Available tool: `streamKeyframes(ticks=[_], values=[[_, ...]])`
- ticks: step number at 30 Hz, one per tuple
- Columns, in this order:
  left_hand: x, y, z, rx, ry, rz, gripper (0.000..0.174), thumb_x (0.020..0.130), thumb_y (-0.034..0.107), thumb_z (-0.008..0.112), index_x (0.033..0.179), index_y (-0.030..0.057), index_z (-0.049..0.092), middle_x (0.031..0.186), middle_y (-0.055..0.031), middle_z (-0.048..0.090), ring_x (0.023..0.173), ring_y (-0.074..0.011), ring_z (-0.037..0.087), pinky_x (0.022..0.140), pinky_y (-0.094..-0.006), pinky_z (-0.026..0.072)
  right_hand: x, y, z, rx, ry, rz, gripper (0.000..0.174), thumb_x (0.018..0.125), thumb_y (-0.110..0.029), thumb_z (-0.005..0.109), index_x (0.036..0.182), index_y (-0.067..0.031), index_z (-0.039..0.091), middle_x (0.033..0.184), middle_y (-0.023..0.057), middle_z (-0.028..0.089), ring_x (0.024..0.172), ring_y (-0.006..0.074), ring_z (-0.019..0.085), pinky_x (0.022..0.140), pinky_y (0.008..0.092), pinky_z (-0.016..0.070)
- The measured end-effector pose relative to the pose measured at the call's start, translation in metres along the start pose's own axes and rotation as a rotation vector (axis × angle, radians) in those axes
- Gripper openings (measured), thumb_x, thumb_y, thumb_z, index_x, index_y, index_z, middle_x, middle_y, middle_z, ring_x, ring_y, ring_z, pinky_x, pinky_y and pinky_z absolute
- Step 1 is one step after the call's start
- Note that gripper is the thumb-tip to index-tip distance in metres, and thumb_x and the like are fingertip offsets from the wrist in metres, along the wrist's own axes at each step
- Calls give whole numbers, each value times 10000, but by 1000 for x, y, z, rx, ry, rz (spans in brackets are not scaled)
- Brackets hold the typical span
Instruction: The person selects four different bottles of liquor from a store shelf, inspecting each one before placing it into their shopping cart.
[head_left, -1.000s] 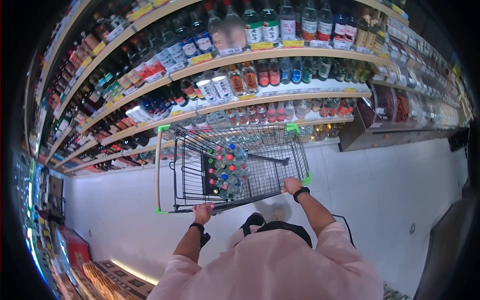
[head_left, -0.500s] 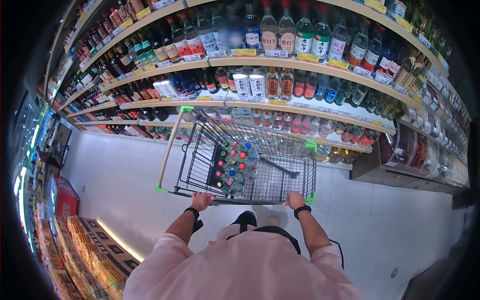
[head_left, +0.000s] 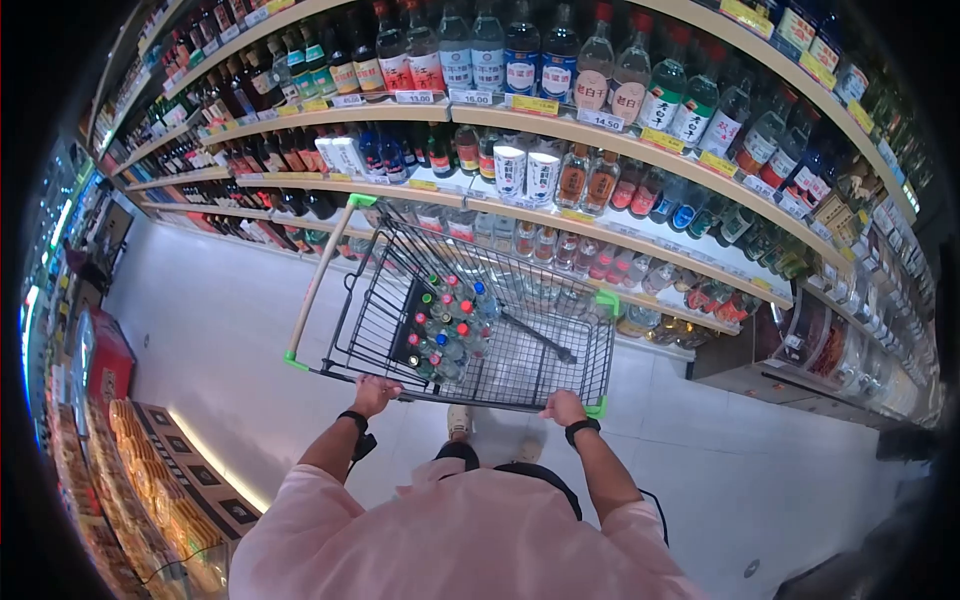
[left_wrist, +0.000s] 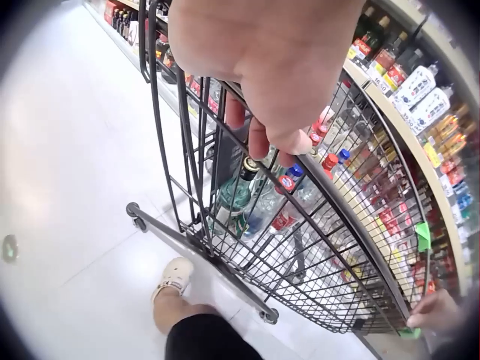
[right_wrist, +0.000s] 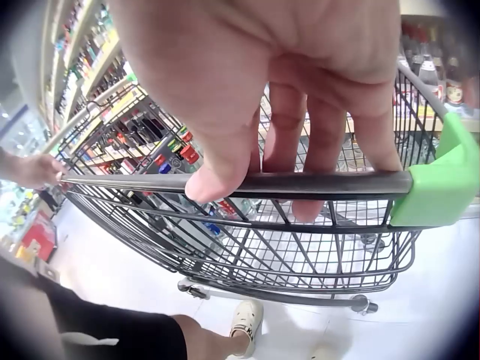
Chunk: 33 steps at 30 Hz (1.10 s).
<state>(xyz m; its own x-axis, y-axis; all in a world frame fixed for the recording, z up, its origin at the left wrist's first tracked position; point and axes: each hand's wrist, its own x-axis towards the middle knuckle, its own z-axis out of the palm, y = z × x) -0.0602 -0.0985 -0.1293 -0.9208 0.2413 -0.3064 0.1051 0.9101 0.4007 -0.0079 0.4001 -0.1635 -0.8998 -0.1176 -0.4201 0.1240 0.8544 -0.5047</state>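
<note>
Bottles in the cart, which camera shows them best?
Head view: it looks down on the bottles, grouped with caps showing. The left wrist view shows several, partly hidden; the right wrist view, only parts above and below the cart's rim.

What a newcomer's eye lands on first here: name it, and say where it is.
First comes the shopping cart with bright green corners, in the middle of the head view, with coloured-cap bottles clustered toward its handle end. The left hand and right hand grip its near side rail. Beyond it, long shelves packed with more bottles sweep across the top of the view.
</note>
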Motion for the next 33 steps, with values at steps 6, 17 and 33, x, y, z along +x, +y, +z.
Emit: streamKeyframes(ticks=[6,17,33], values=[[15,-16,-23,-32,-40,-124,165,778,336,762,921,258,788,965,-43,737,963,-241,661,990,-476,341,11,-29,-1,-3,-51,70,319,694,-321,869,827,-62,739,851,161,704,852,335,676,782,438,530],[88,3,-66,-1137,170,15,120,966,145,634,989,28,625,830,14,627,769,-67,570,709,-225,468,64,-26,-58,635,291,262,166,837,-132,694,940,-3,681,763,61,686,682,130,646,611,292,530],[91,54,-142,-1582,75,79,248,1027,226,545,860,51,601,822,-19,625,736,-80,554,727,-234,461,106,-133,-180,908,614,209,86,865,10,626,947,-11,645,742,27,627,612,97,591,514,251,486]])
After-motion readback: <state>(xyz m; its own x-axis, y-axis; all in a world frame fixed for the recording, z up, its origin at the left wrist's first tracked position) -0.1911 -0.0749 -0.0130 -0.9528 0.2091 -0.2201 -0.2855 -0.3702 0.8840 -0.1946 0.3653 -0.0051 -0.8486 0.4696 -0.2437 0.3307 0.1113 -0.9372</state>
